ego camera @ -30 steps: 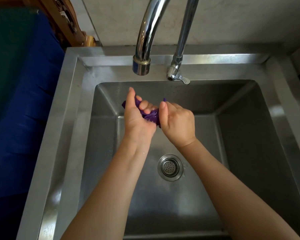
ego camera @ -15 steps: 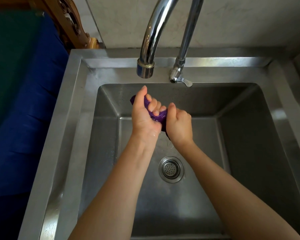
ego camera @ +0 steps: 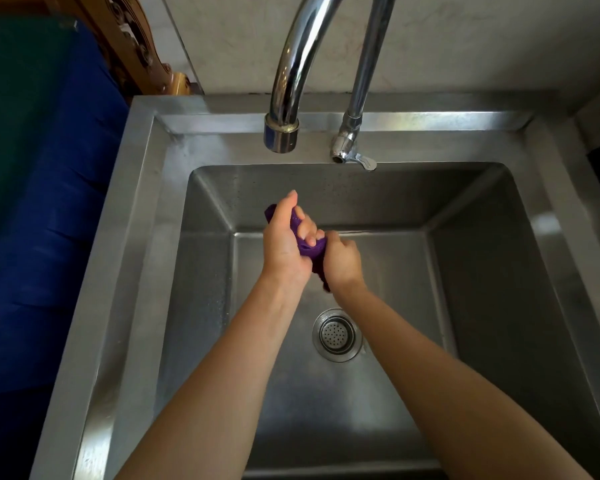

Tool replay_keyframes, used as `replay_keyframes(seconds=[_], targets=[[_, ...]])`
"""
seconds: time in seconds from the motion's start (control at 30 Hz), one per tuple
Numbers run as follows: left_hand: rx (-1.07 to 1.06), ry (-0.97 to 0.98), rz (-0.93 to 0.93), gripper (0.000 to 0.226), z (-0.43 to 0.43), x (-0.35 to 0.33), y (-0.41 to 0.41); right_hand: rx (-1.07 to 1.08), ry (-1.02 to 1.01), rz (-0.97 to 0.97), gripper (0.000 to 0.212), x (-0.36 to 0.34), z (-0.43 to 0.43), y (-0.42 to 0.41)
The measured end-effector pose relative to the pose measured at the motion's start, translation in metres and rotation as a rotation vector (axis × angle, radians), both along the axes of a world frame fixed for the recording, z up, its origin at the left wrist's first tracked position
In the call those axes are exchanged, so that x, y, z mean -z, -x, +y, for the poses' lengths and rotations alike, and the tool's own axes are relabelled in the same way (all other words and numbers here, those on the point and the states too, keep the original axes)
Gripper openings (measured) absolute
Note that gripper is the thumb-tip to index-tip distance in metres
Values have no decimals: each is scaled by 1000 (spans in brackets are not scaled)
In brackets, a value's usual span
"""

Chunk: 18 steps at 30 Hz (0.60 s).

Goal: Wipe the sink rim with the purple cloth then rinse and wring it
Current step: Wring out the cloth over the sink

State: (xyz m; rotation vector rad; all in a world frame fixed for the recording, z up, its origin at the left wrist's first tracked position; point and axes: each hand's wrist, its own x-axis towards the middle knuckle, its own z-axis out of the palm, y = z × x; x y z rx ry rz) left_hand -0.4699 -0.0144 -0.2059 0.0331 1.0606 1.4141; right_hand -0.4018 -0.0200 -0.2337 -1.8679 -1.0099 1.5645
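The purple cloth (ego camera: pixel 310 251) I grip is a rough, nubby fabric. The sink (ego camera: pixel 146 237) is brushed steel, rather dull; above the sink the faucet (ego camera: pixel 291 64) is smooth glossy chrome.

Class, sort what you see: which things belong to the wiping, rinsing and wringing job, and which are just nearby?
In the job: purple cloth, gripped by left hand and right hand; stainless steel sink rim; curved chrome tap.
Just nearby: blue fabric; carved brown wooden frame.
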Motion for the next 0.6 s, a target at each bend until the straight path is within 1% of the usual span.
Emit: replay_keyframes(seconds=[0.07,0.13,0.2,0.23,0.27,0.33,0.37,0.43,0.5,0.53,0.6], targets=[[33,-22,25,42,-3,3,4,-114,-75,-110,41,-2,6,-7],[52,-72,-62,50,-7,6,12,-212,-177,-222,46,-6,14,-17],[47,-48,-219,63,-11,13,22,-321,-290,-321,40,-13,18,-25],[66,-31,-292,62,-13,15,26,-379,-346,-388,34,-16,19,-27],[104,-15,-339,55,-15,16,29,-436,-404,-455,31,-19,20,-29],[258,20,-376,38,-19,15,34,-526,-557,-557,29,-21,20,-32],[363,33,-392,37,-20,14,37,-556,-639,-579,30,-24,20,-34],[550,64,-426,51,-24,12,44,-608,-761,-581,32,-29,21,-36],[668,146,-403,64,-25,5,50,-658,-866,-596,35,-32,23,-38],[683,207,-366,62,-24,3,53,-684,-919,-620,36,-34,24,-38],[665,324,-268,48,-19,-1,58,-722,-1032,-673,39,-35,23,-39]])
